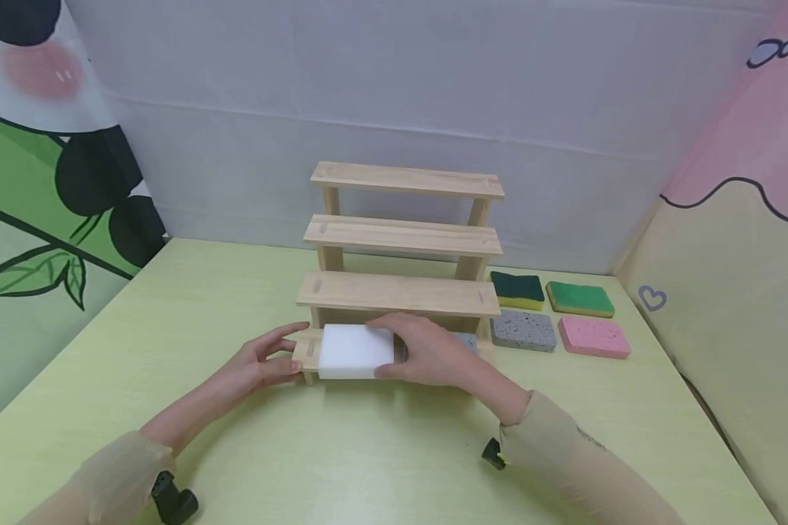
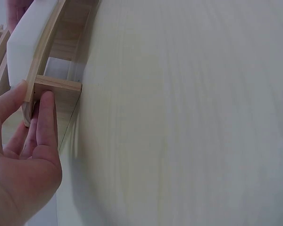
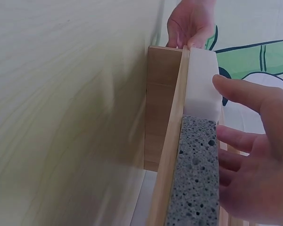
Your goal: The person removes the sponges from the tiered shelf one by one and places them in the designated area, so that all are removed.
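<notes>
A white sponge block sits on the lowest step of a wooden tiered stand. My right hand holds its right end, thumb at the front and fingers behind. The right wrist view shows the thumb on the upper edge of the block. Butted against the block is a speckled grey sponge, largely hidden behind my right hand in the head view. My left hand grips the left end of that lowest step; in the left wrist view its fingers reach underneath, with the thumb at the edge.
Right of the stand lie a dark green and yellow sponge, a green sponge, another grey sponge and a pink sponge. All rest on the pale yellow table. A white cloth backdrop stands behind the stand.
</notes>
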